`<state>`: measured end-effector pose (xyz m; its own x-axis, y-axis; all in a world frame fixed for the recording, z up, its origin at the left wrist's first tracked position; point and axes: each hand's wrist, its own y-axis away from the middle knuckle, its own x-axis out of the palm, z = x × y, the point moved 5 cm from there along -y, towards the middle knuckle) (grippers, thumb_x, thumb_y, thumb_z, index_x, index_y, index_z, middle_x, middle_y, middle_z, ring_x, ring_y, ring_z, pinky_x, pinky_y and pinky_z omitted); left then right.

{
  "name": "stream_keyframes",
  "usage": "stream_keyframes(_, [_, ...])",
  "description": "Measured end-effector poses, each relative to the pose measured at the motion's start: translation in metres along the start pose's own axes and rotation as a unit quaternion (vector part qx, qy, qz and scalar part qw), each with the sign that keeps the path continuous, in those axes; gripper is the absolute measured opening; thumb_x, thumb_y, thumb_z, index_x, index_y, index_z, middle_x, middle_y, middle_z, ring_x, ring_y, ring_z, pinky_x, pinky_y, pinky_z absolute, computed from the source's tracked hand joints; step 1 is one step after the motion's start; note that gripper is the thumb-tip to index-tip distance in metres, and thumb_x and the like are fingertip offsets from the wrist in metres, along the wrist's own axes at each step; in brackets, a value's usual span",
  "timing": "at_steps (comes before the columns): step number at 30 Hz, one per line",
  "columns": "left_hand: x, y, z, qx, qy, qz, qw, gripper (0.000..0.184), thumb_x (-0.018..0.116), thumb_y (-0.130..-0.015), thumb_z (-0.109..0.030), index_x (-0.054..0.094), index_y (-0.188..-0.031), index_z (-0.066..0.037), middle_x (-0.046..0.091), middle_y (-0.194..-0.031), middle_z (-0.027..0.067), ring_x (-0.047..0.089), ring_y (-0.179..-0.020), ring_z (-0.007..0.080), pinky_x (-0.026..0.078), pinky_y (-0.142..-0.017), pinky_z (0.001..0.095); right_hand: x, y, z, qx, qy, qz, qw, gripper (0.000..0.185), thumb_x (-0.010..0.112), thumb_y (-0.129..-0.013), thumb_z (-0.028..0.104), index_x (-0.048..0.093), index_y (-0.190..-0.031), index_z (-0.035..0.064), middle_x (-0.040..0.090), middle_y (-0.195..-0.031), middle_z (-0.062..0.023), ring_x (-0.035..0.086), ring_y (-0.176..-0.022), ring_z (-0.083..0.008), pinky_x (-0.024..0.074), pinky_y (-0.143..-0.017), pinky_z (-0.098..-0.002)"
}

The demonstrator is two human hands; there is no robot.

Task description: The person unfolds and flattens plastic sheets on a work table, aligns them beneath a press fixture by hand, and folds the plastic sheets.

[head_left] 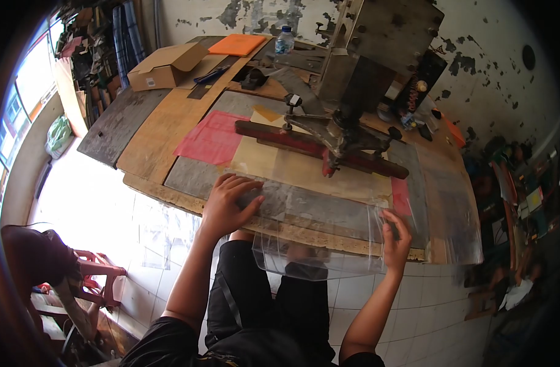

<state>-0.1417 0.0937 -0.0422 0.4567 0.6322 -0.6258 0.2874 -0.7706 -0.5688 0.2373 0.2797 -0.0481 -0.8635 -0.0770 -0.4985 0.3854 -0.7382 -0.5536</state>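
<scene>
Two hands flank a clear plastic sheet (320, 263) at lower center, which overhangs the near edge of the counter (146, 131). Left hand (232, 202): fingers spread, palm down, at the sheet's left side. Right hand (397, 240): fingers bent at the sheet's right edge — whether they pinch the film cannot be told. Above center, a long bar (280, 138) spans yellow material (253, 155). Upper left: open cardboard box (154, 68) — bottle (284, 41) at upper center.

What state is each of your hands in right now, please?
Left hand: open, over the worktable's near edge.
Right hand: half-curled at the clear plastic; grip cannot be told.
</scene>
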Motion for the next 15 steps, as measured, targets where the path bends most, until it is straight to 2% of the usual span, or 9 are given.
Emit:
stream_keyframes(4, [-0.0001,0.0008,0.0015,0.006,0.0,-0.005,1.0,0.029,0.078,-0.089,-0.025,0.078,-0.111,-0.008,0.077,-0.108,0.0116,0.069,-0.109,0.0306,0.044,-0.111,0.0458,-0.0002,0.0001,-0.0014,-0.009,0.002,0.002,1.0,0.033,0.069,-0.099,0.028,0.074,-0.117,-0.0001,0.075,-0.118,-0.0141,0.067,-0.119,-0.0312,0.0473,-0.107,-0.0437])
stream_keyframes(9, [-0.0014,0.0019,0.0035,0.012,0.003,-0.019,1.0,0.031,0.077,-0.089,-0.028,0.078,-0.113,-0.008,0.077,-0.108,0.012,0.07,-0.109,0.03,0.045,-0.111,0.0457,0.0017,0.0019,-0.0028,0.041,-0.028,0.011,0.999,0.038,0.067,-0.101,0.029,0.071,-0.126,0.0,0.074,-0.12,-0.0139,0.067,-0.119,-0.0275,0.0477,-0.106,-0.0415])
stream_keyframes(13, [-0.0015,0.0023,0.0071,0.003,0.018,-0.005,1.0,0.034,0.077,-0.089,-0.027,0.076,-0.118,-0.008,0.075,-0.115,0.0131,0.067,-0.116,0.0316,0.041,-0.115,0.0482,0.0039,-0.0027,-0.0005,0.041,-0.056,0.016,0.997,0.04,0.065,-0.103,0.03,0.069,-0.129,0.0001,0.074,-0.122,-0.0147,0.066,-0.12,-0.0261,0.0476,-0.106,-0.0411])
stream_keyframes(15, [-0.0021,0.0024,0.0082,0.003,0.02,-0.007,1.0,0.036,0.077,-0.09,-0.028,0.076,-0.119,-0.008,0.075,-0.117,0.0137,0.066,-0.117,0.0321,0.041,-0.116,0.0486,0.0031,-0.0062,-0.0043,0.07,-0.069,0.004,0.995,0.042,0.063,-0.105,0.034,0.068,-0.129,-0.0002,0.071,-0.129,-0.0157,0.065,-0.122,-0.0273,0.0475,-0.106,-0.0403])
